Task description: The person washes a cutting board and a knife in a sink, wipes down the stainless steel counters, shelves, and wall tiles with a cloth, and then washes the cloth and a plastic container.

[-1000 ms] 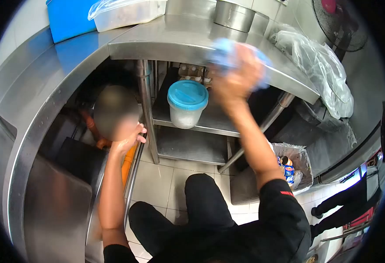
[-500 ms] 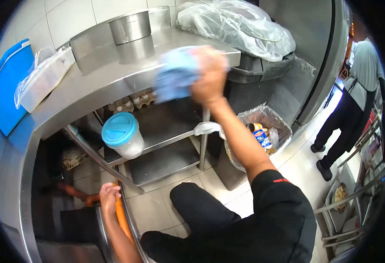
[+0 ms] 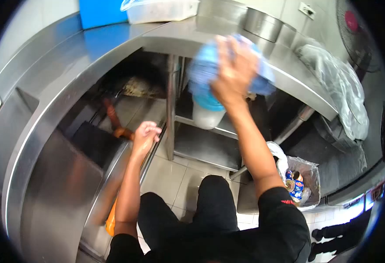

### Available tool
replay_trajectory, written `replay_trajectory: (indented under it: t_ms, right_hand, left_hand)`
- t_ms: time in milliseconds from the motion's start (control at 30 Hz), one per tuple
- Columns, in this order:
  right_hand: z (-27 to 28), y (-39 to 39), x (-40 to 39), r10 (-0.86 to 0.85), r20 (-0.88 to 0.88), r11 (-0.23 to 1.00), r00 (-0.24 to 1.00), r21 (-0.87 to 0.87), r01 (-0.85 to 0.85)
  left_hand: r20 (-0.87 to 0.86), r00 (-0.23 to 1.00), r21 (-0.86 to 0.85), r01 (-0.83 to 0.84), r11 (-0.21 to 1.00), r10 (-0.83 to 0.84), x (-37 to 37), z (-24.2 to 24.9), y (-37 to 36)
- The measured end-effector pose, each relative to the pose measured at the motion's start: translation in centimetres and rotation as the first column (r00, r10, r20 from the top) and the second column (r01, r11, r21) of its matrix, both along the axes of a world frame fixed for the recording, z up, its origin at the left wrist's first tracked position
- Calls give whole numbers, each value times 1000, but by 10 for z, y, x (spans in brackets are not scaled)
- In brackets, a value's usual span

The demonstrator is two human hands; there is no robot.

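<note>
My right hand [image 3: 236, 74] is pressed on a blue cloth [image 3: 203, 65] at the front edge of the steel counter [image 3: 170, 36]. Its fingers are bent over the cloth. Just below the cloth, partly covered by it, a white tub with a blue lid [image 3: 208, 115] stands on the lower shelf. My left hand [image 3: 147, 135] hangs lower left with its fingers curled, and nothing clear shows in it. Beneath the left forearm lies an orange object [image 3: 111, 219].
On the counter are a clear container [image 3: 161, 11], a blue board [image 3: 102, 13] and a steel pot [image 3: 263, 25]. Plastic sheeting [image 3: 339, 83] covers something at right. A lined bin [image 3: 311, 175] holds waste; a person's legs [image 3: 345, 232] show lower right.
The view has swung left and turned. My right hand and the cloth have moved from the counter's right part to its front edge above the tub. My left hand has left the orange object.
</note>
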State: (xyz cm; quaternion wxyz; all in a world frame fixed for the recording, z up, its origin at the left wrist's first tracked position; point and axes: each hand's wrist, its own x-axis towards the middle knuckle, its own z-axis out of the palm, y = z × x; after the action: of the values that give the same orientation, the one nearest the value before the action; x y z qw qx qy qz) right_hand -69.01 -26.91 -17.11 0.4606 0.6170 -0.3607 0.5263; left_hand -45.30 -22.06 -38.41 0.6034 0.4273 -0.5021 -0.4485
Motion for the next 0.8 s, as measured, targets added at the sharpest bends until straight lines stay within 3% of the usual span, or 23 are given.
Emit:
replay_trajectory:
  t_ms: [133,167,233,267,333,367,433,600,700,767,800]
  right_hand:
    - [6,-50,131,536,-163,844,828,114,-524]
    - [6,-43,135,552,-144,832,821,167,-530]
    - [2,-34,139,443,-180,880,878,-98,-464]
    - [-11,-36,135,453,-170,879,875,-83,-470]
    - [-50,-47,120,611,-228,791,758,155,-591]
    - [-83,-91,123,434,-333,872,837,-79,-483]
    - [-109,-71,118,458,61,864,887,206,-460]
    - [-150,-70,128,400,210,867,892,228,-442]
    - [-212,-61,116,388,129,844,912,347,-408]
    - [-272,-56,98,472,-42,716,881,601,-355]
    - [-306,-60,95,501,-99,713,860,610,-346]
  left_hand:
    - [10,1000,32,16,999,-17,-3,-8,3]
    - [26,999,18,29,999,-29,-2,-14,7]
    - [30,1000,1,0,1000,0,3,-26,16]
    - [32,999,19,-7,1000,7,6,-29,23]
    - [20,995,123,-97,988,96,11,-31,35]
    - [25,995,135,-98,986,96,12,-36,37]
    - [-36,990,85,-134,987,137,19,-37,30]
    - [97,956,-59,-273,960,277,16,15,7]
    - [190,927,-204,-285,936,324,6,43,-26]
    - [223,928,-326,-218,920,299,-2,55,-51]
    - [257,919,-352,-199,914,299,-10,61,-64]
